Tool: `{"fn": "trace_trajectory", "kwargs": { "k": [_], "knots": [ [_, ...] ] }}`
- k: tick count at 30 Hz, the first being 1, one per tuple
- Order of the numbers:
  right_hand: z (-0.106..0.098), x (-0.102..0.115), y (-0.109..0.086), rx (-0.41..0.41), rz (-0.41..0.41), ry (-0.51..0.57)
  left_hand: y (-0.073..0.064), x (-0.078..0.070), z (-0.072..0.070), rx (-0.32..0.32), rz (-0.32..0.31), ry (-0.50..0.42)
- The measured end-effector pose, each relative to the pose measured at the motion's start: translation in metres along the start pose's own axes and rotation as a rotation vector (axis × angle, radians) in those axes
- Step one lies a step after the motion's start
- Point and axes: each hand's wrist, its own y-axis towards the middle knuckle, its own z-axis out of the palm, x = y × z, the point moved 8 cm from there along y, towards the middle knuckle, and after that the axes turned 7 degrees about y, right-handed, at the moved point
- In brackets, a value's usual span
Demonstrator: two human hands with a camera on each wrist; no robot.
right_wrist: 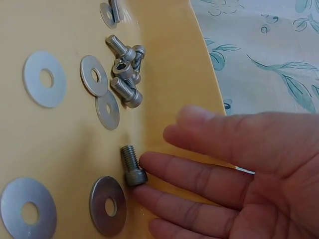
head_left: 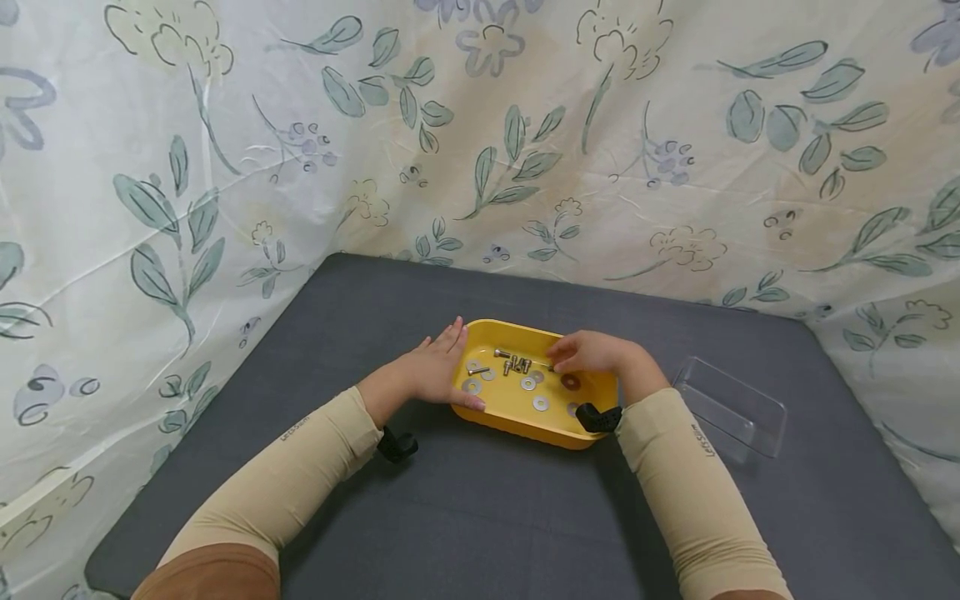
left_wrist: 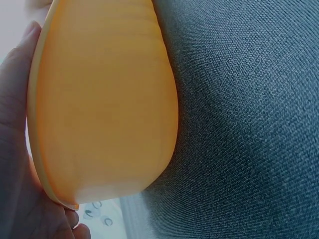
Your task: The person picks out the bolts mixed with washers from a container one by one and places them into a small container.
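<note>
A yellow tray [head_left: 517, 423] holds several socket-head bolts [right_wrist: 130, 97] and flat washers [right_wrist: 33, 79]. My left hand [head_left: 433, 372] rests against the tray's left end, fingers extended along the rim and thumb over the near-left corner. In the left wrist view the palm side lies along the rim of the yellow wall [left_wrist: 104, 99]. Inside the tray's right half is my right hand [head_left: 600, 353]. Its fingertips touch a single bolt [right_wrist: 131, 168] lying apart from the bolt cluster, while the thumb stands away from it. A darker washer [right_wrist: 108, 206] lies beside that bolt.
To the right of the tray, a clear plastic box [head_left: 731, 408] sits on the dark grey tabletop [head_left: 465, 517]. Floral cloth [head_left: 525, 167] hangs behind the table and along its sides. Black wrist mounts [head_left: 598, 417] project below both wrists, the right one over the tray's near rim.
</note>
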Motion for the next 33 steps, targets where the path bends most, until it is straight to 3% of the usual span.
{"fn": "trace_trajectory", "kwargs": {
  "k": [5, 11, 22, 33],
  "knots": [
    [0.004, 0.000, 0.001, 0.035, -0.010, 0.058, 0.000, 0.001, 0.000, -0.003, -0.003, 0.002],
    [0.006, 0.003, 0.002, 0.060, -0.025, 0.046, -0.001, 0.001, 0.000, 0.004, -0.006, 0.000],
    [0.012, 0.008, 0.016, 0.042, -0.071, -0.002, 0.000, -0.001, -0.002, 0.011, 0.002, -0.014],
    [0.018, 0.009, 0.027, 0.049, -0.085, 0.032, 0.002, 0.000, -0.002, 0.014, -0.002, -0.024]
  ]
}}
